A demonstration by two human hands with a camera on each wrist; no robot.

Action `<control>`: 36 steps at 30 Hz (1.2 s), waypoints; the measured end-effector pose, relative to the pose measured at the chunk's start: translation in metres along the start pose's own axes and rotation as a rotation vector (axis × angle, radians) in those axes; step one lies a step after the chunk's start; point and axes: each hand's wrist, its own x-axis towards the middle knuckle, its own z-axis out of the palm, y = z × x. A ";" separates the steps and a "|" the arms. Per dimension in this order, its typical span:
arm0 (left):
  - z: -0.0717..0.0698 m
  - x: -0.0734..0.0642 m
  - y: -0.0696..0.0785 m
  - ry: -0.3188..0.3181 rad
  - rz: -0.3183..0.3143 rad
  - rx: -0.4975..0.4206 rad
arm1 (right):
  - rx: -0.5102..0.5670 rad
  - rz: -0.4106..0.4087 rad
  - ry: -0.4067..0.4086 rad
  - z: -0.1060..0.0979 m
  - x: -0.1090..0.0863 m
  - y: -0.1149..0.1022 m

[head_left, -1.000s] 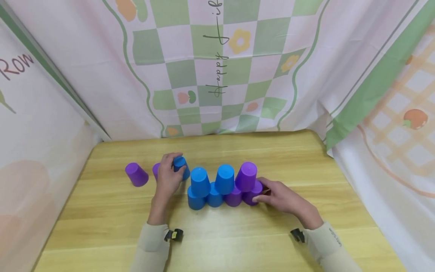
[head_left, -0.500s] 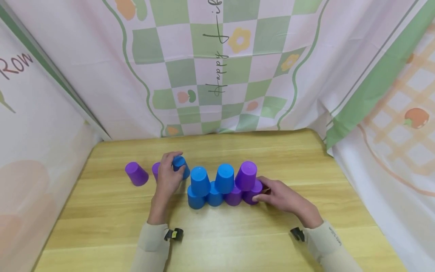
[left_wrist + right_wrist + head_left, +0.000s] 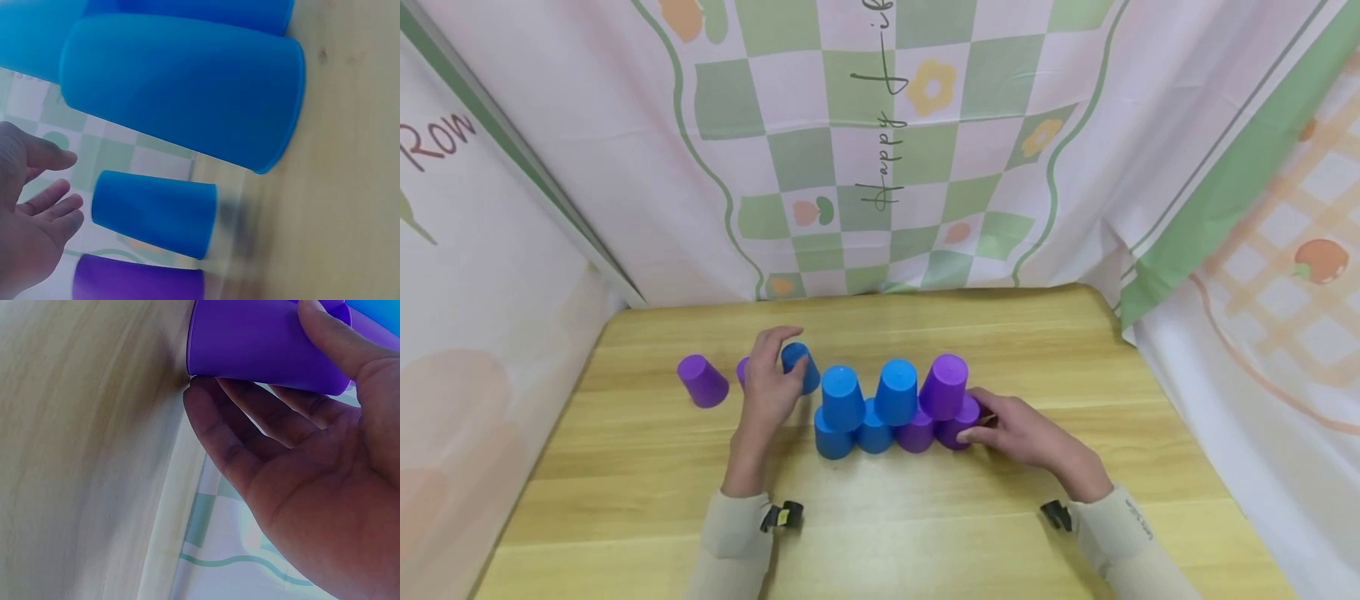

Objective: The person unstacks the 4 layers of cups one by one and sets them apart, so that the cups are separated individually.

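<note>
Upside-down plastic cups stand in two tiers on the table. The lower tier has a blue pair at left, then a purple pair. On it stand a left blue cup (image 3: 843,397), a middle blue cup (image 3: 897,392) and a purple cup (image 3: 944,387). My right hand (image 3: 1018,433) holds the lower right purple cup (image 3: 262,347), thumb in front and fingers along its side. My left hand (image 3: 769,383) hovers by a separate blue cup (image 3: 800,367); the left wrist view shows its spread thumb and fingers apart from that cup (image 3: 153,212).
One purple cup (image 3: 703,381) stands alone at the left. Another purple cup (image 3: 742,372) is mostly hidden behind my left hand. The wooden table (image 3: 895,533) meets a patterned curtain (image 3: 917,158) at the back, with cloth on both sides.
The left hand's fingers have lifted slightly up and away from the separate blue cup, which stays in place. My right hand and the stacked cups have not visibly moved.
</note>
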 end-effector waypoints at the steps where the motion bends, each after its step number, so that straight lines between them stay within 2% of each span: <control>1: 0.000 0.000 0.001 0.008 0.012 -0.006 | 0.007 0.007 -0.003 0.000 0.000 0.000; 10: -0.005 -0.002 0.012 0.046 0.104 -0.043 | 0.007 0.012 -0.010 0.000 0.000 0.001; 20: -0.013 -0.008 0.029 0.039 0.163 -0.099 | -0.017 0.008 -0.003 0.001 0.000 0.002; 27: -0.020 -0.013 0.045 -0.042 0.188 -0.099 | -0.006 0.014 -0.007 0.001 0.000 0.001; 32: -0.025 -0.017 0.057 -0.124 0.169 -0.160 | -0.003 0.016 -0.005 0.001 0.000 -0.001; 36: -0.028 -0.019 0.065 -0.209 0.132 -0.156 | -0.007 0.011 0.000 0.000 0.000 -0.001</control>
